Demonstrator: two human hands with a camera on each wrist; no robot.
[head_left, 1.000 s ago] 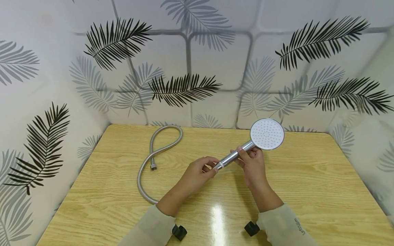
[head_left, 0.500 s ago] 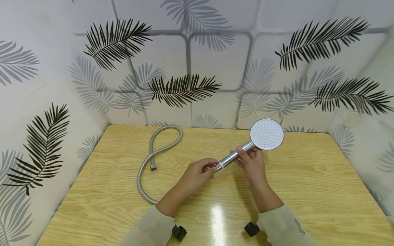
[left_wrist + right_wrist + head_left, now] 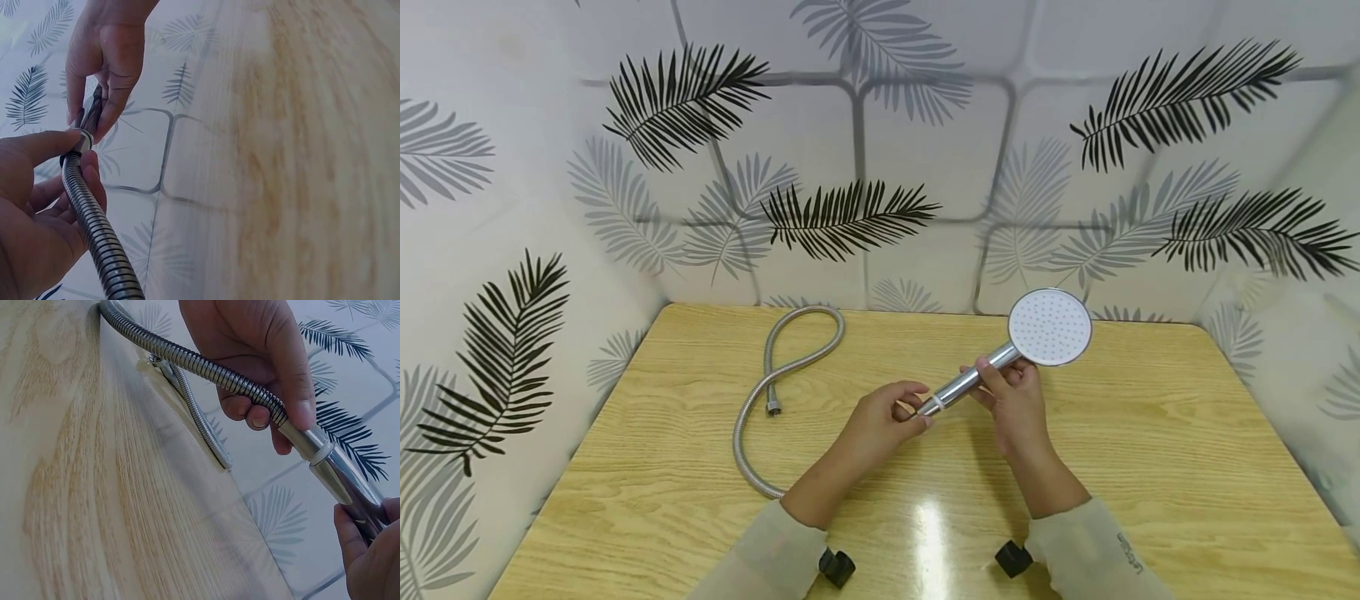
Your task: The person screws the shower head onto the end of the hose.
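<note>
A chrome hand shower head (image 3: 1049, 327) with a round white spray face is held above the table, tilted up to the right. My right hand (image 3: 1021, 408) grips its handle, thumb on top and fingers beneath. At the handle's lower end my left hand (image 3: 880, 421) holds the metal shower hose (image 3: 206, 369) by its smooth end connector (image 3: 302, 439). The left thumb presses on the connector, and the other fingers curl under it in the left wrist view. A white ring (image 3: 322, 452) shows where the connector meets the handle.
The hose trails left across the wooden table (image 3: 1150, 467) and loops near the back edge. Its other end, a hex nut (image 3: 773, 407), lies on the table inside the curve. Leaf-patterned walls (image 3: 925, 150) stand behind and at both sides.
The left fingers have shifted about the connector; the index finger has lifted slightly, showing more of the joint. The shower head and right hand have stayed almost still.
</note>
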